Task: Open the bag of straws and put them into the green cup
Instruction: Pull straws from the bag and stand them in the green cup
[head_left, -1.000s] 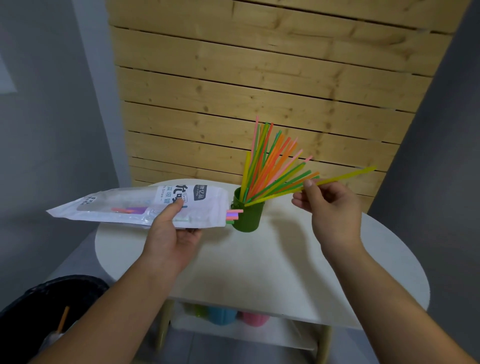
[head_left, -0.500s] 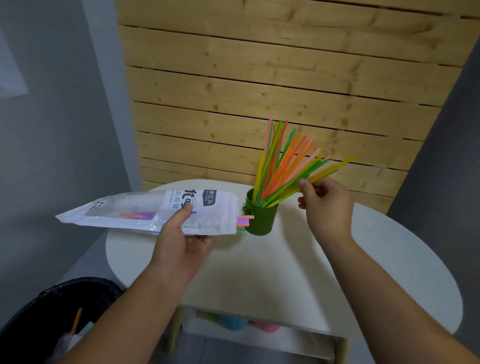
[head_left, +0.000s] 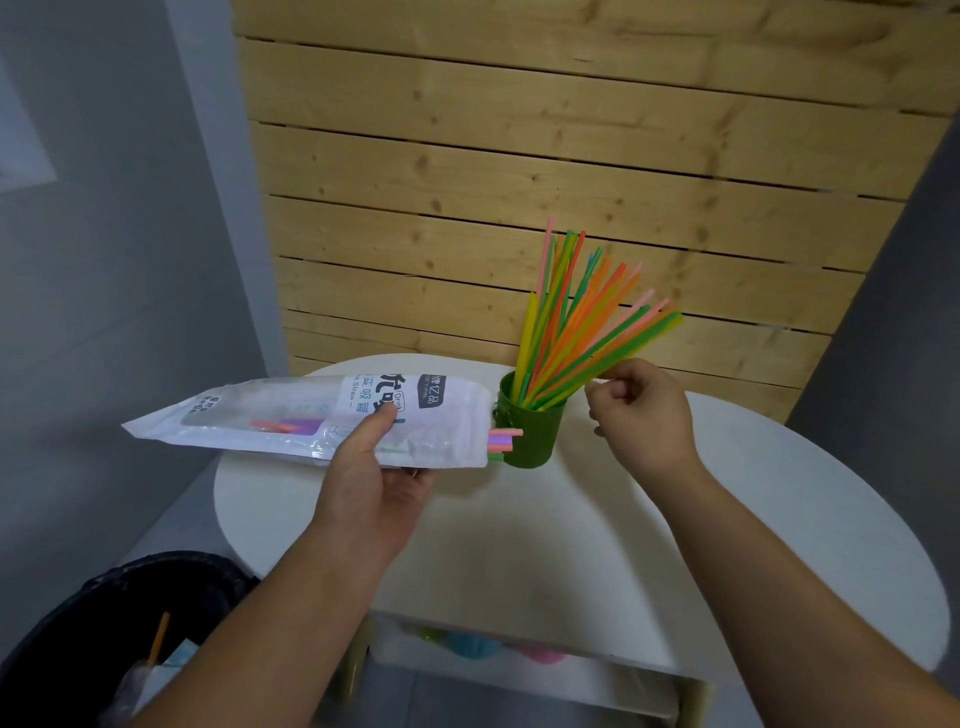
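Observation:
A green cup (head_left: 530, 431) stands on the round white table (head_left: 571, 545), with several coloured straws (head_left: 582, 322) fanned out of it up and to the right. My left hand (head_left: 369, 483) grips the white straw bag (head_left: 291, 421) from below, thumb on top, and holds it level to the left of the cup. A few pink, purple and green straw ends (head_left: 503, 441) poke out of the bag's open right end, next to the cup's wall. My right hand (head_left: 641, 415) hovers right of the cup with fingers curled, just under the lowest leaning straws. No straw shows between its fingers.
A wooden slat wall stands right behind the table. A black bin (head_left: 104, 639) with rubbish sits on the floor at lower left. Blue, pink and green cups (head_left: 483, 647) rest on the shelf under the tabletop. Grey walls close in on both sides.
The yellow-green straw my right hand pinched has slid down into the cup among the others. My right hand has dropped slightly and curled. The bag has stayed put.

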